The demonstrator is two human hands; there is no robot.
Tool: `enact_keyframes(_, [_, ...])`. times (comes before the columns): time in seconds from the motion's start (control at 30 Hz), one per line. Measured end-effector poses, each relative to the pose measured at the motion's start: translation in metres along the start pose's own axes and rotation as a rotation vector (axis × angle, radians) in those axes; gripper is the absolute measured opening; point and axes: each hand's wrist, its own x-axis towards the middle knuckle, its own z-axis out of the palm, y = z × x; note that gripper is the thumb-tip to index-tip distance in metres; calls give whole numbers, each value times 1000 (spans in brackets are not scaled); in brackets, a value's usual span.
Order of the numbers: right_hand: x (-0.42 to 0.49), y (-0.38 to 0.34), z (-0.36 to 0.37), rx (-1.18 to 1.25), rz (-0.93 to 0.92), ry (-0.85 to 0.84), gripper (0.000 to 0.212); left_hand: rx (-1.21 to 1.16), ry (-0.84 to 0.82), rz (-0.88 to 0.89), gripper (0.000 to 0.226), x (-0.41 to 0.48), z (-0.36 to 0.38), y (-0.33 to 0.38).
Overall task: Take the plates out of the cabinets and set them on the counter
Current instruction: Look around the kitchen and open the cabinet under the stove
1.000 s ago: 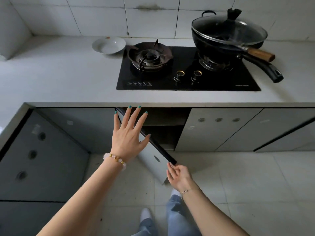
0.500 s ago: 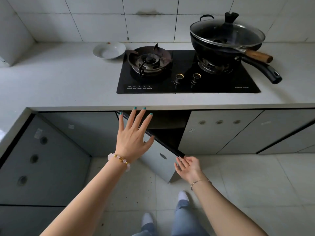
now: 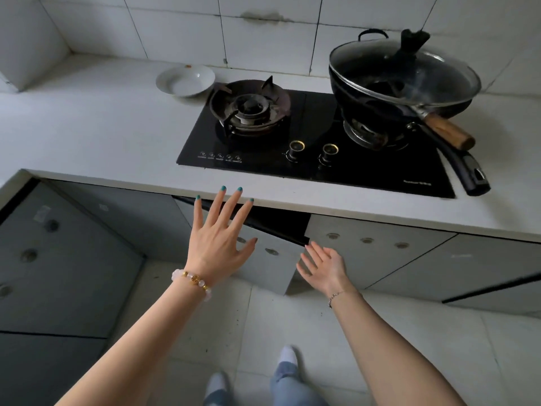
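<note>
The counter runs wide, with the stove and lidded wok at the right. Below, a cabinet door stands ajar. The left hand, spread and empty, lies against it, likely pushing; the right hand hovers open near its edge. One plate sits far left of the stove.

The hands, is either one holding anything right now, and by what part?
Nothing is held. The left hand is spread open in front of the cabinet door, and the right hand is open, palm up, beside its edge.
</note>
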Motion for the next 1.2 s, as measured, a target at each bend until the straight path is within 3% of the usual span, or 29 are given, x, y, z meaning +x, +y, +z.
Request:
enact_keyframes(0.23, [26,-68,6,261,-100,30,48,35,-11,-52,72,16,-1,20])
enact_keyframes(0.53, [52,-80,32,469,-30,-2,66,83,-3,-110,74,19,-10,18])
enact_keyframes(0.77, [46,-60,14,375,-42,101,57,60,-17,-98,73,15,-9,20])
enact_keyframes(1.2, [-44,-2,-110,193,-159,288,50,-55,11,192,71,4,-7,40])
